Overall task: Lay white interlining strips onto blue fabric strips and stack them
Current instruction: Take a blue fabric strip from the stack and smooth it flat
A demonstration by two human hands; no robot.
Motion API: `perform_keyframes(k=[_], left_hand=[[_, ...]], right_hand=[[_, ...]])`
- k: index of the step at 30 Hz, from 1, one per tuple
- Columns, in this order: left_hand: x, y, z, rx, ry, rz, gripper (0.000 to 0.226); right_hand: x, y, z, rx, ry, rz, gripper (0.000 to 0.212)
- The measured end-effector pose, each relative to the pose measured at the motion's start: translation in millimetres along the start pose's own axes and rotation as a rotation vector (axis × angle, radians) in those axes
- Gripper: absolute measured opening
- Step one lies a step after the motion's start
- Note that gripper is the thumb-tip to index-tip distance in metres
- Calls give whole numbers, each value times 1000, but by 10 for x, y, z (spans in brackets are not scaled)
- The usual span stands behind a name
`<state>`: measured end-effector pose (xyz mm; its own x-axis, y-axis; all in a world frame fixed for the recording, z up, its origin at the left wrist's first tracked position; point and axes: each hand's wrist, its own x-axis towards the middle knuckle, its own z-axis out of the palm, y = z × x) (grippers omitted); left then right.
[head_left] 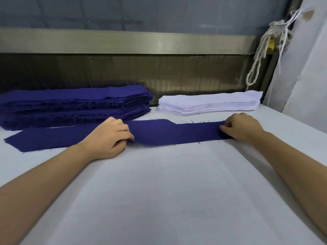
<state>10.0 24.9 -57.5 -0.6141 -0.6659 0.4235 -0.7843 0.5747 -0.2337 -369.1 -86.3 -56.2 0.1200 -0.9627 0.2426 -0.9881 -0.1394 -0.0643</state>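
A long blue fabric strip (177,132) lies flat across the white table (159,183), reaching from the far left to the right of centre. My left hand (109,137) rests on its middle with curled fingers pinching the cloth. My right hand (242,127) pinches the strip's right end between thumb and fingers. Behind on the left sits a thick stack of blue strips (70,105). A stack of white interlining strips (208,103) stands behind on the right.
A metal rail and dark panel (141,71) close off the back of the table. White cords (265,50) hang at the back right beside a pale cloth sheet (304,76). The table's right edge slants away near my right forearm.
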Motion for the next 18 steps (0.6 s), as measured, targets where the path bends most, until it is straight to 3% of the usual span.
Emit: perform_keyframes(k=[3, 6, 8, 12, 18], left_hand=[[-31, 1, 10, -128, -25, -64, 44], [-35, 15, 42, -315, -28, -180, 54], [-23, -3, 89, -418, 28, -288, 55], [-15, -114, 183, -292, 37, -415, 27], [-48, -246, 274, -284, -216, -555, 48]], right_hand=[[10, -4, -4, -14, 26, 4, 40], [12, -8, 40, 37, -34, -11, 33], [16, 13, 64, 49, -87, -19, 42], [45, 70, 69, 48, -140, -21, 53], [105, 144, 36, 91, -222, -8, 56]])
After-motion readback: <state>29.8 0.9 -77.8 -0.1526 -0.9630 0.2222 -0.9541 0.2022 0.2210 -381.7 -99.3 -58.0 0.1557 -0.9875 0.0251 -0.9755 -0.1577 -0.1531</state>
